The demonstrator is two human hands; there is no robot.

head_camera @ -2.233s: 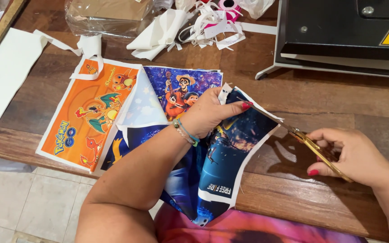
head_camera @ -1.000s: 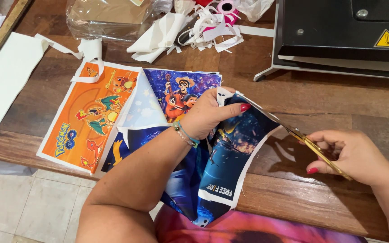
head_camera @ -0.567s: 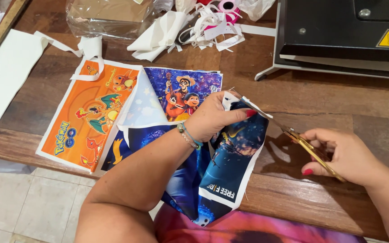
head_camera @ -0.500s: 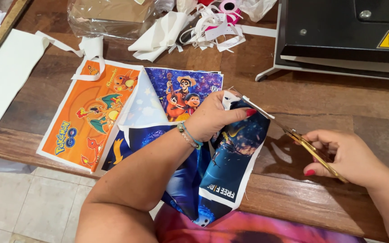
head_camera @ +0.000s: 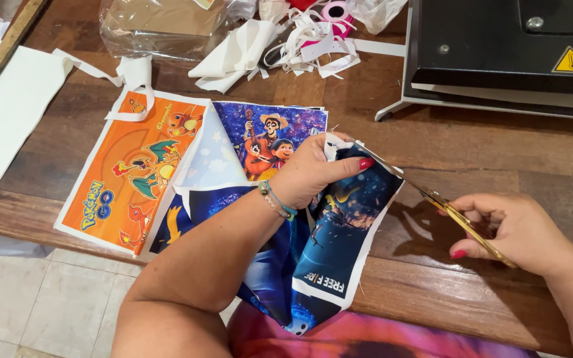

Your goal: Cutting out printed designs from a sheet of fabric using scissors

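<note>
My left hand (head_camera: pixel 316 174) pinches the upper edge of a dark blue printed fabric sheet (head_camera: pixel 339 232) with a white border, lifting it off the wooden table (head_camera: pixel 485 159). The sheet hangs over the table's front edge. My right hand (head_camera: pixel 518 232) holds gold-handled scissors (head_camera: pixel 449 212), whose blades reach the sheet's top right edge beside my left thumb. Under my left arm lie an orange printed sheet (head_camera: pixel 134 172) with cartoon creatures and a blue-purple printed sheet (head_camera: pixel 266 132) with cartoon figures.
A black heat press (head_camera: pixel 505 53) stands at the back right. White fabric scraps and strips (head_camera: pixel 300 40) and a clear plastic bag (head_camera: pixel 160 26) lie at the back. A white cloth (head_camera: pixel 8 113) sits at the left. Tiled floor (head_camera: pixel 41 298) shows below the table edge.
My left hand has shifted its grip along the blue sheet's top edge and pulled it up. The scissors have stayed at that edge, with my right hand shifting slightly along it.
</note>
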